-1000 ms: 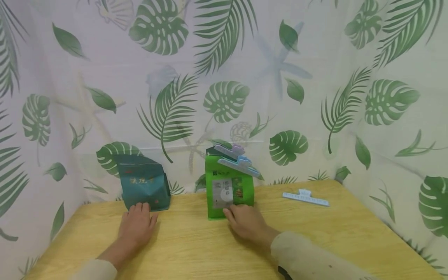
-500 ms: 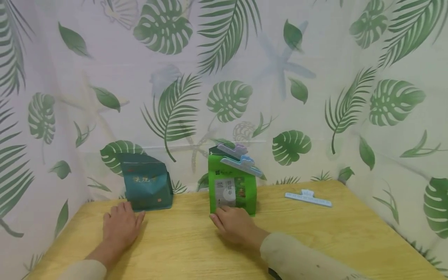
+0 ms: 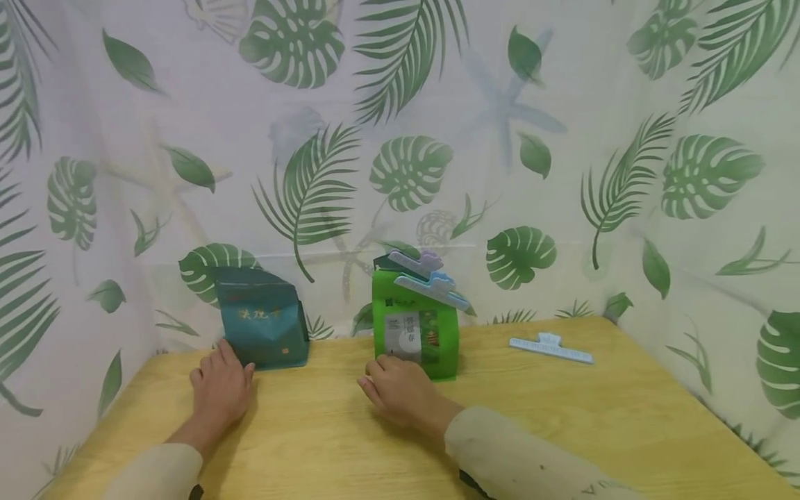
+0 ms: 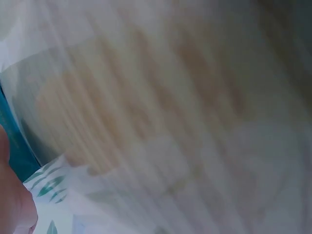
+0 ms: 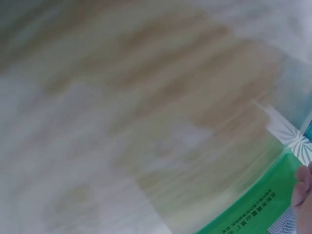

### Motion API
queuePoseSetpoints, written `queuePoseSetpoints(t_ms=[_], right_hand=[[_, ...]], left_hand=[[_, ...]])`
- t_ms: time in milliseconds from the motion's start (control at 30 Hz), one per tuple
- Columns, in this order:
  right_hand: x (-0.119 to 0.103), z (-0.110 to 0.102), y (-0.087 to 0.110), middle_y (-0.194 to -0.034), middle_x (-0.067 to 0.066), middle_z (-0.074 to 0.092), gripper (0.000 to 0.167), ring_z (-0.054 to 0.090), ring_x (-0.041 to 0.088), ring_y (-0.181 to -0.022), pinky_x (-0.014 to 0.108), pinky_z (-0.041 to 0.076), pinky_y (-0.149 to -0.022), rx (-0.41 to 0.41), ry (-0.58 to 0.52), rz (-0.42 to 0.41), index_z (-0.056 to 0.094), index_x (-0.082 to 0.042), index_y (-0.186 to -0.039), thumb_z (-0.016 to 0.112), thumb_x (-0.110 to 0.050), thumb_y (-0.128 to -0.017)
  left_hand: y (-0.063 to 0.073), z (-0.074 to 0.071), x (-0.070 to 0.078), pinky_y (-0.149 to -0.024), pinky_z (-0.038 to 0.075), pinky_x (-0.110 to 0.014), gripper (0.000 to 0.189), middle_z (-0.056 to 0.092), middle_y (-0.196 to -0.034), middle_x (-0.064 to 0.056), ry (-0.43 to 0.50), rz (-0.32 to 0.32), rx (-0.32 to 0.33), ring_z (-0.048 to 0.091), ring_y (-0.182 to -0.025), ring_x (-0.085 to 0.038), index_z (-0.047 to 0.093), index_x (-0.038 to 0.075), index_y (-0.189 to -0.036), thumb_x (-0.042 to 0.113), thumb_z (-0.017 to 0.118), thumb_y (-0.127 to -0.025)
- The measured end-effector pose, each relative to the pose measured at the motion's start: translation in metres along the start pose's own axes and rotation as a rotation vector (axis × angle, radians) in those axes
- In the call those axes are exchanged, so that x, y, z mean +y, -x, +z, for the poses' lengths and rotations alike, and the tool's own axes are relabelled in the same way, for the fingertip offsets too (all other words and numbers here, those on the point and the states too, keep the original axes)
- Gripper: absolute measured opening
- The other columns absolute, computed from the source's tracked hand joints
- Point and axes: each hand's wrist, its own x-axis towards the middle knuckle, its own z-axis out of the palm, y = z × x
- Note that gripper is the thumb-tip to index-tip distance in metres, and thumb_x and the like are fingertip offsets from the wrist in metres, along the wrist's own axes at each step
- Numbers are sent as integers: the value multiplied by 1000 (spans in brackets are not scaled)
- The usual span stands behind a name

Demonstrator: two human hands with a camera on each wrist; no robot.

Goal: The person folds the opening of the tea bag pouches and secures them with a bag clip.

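A teal tea bag (image 3: pixel 262 337) stands upright at the back left of the table in the head view. My left hand (image 3: pixel 220 385) lies at its lower left corner, fingers relaxed and pointing toward it. Further right is a bright green tea bag (image 3: pixel 445 347), its folded top carrying a lilac clip (image 3: pixel 415 262) and a blue clip (image 3: pixel 431 288). My right hand (image 3: pixel 400 392) sits low in front of this bag with loosely bent fingers, covering its lower left part. In the right wrist view, the fingers (image 5: pixel 301 190) overlap the printed green bag (image 5: pixel 253 209).
A light blue clip (image 3: pixel 550 348) lies by itself on the wooden table (image 3: pixel 531 410), right of the green bag. Behind the table hangs a leaf-patterned cloth (image 3: pixel 400 104), which also covers both sides.
My left hand has moved from the front of the teal bag to its left corner. My right hand has slid left along the front of the green bag. The bags and clips stay in place.
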Motion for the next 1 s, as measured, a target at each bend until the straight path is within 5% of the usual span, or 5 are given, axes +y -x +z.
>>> queuePoseSetpoints(t_ms=[233,400,567,867,1000], right_hand=[[0,2,-4,-87,0,62,30,61,14,-76,30,53,-67,-32,9,40,64,-13,-104,43,-35,-106],[2,7,-6,-86,0,62,30,61,14,-76,30,52,-66,-39,6,53,63,-13,-103,43,-34,-106],[-1,10,-7,-89,0,61,33,60,14,-78,30,53,-70,-105,-21,82,63,-13,-106,40,-38,-107],[-8,10,-8,-89,0,64,29,64,14,-77,30,54,-65,-3,-33,69,62,-13,-101,44,-34,-106],[-12,8,-13,-94,1,66,31,66,16,-82,31,55,-69,-54,-53,84,62,-12,-103,42,-36,-107]], left_hand=[[-5,0,-1,-87,31,-65,61,47,-126,-43,60,-15,61,43,-111,-55,28,-23,-138,29,38,-107],[-3,0,0,-82,34,-61,39,53,-100,-34,130,-15,134,48,-102,-51,45,-14,-106,23,33,-108],[5,2,4,-73,37,-56,24,53,-85,-28,135,65,238,51,-89,-47,46,-8,-92,13,44,-103],[19,2,8,-71,33,-48,20,49,-80,-18,118,185,247,50,-86,-40,45,-2,-87,11,48,-102],[25,-3,10,-72,36,-50,19,49,-80,-17,112,238,254,52,-89,-41,45,-3,-86,8,54,-99]])
